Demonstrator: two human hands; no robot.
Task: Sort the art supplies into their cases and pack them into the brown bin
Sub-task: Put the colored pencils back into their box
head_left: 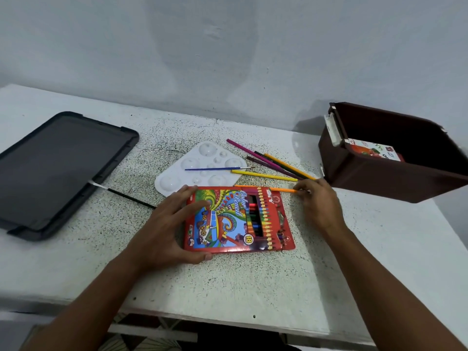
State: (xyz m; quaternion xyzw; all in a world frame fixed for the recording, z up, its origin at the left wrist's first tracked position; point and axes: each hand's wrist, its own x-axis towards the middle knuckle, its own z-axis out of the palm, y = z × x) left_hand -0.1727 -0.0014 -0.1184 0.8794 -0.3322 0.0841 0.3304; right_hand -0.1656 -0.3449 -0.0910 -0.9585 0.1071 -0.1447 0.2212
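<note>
A red colour-pencil box (238, 220) lies flat at the middle of the table, with coloured pencils showing through its window. My left hand (168, 230) grips the box's left edge, thumb under the near side. My right hand (317, 202) pinches an orange pencil (276, 189) that lies along the box's far edge. Several loose pencils (273, 163) fan out behind it. A white paint palette (177, 178) carries a blue brush (217, 169). The brown bin (387, 178) stands at the right with a printed box (372, 150) inside.
A dark open case (58, 171) lies at the left, and a black brush (126, 196) rests with its tip on the case's rim. The wall runs close behind the table. The table's front edge is near my arms.
</note>
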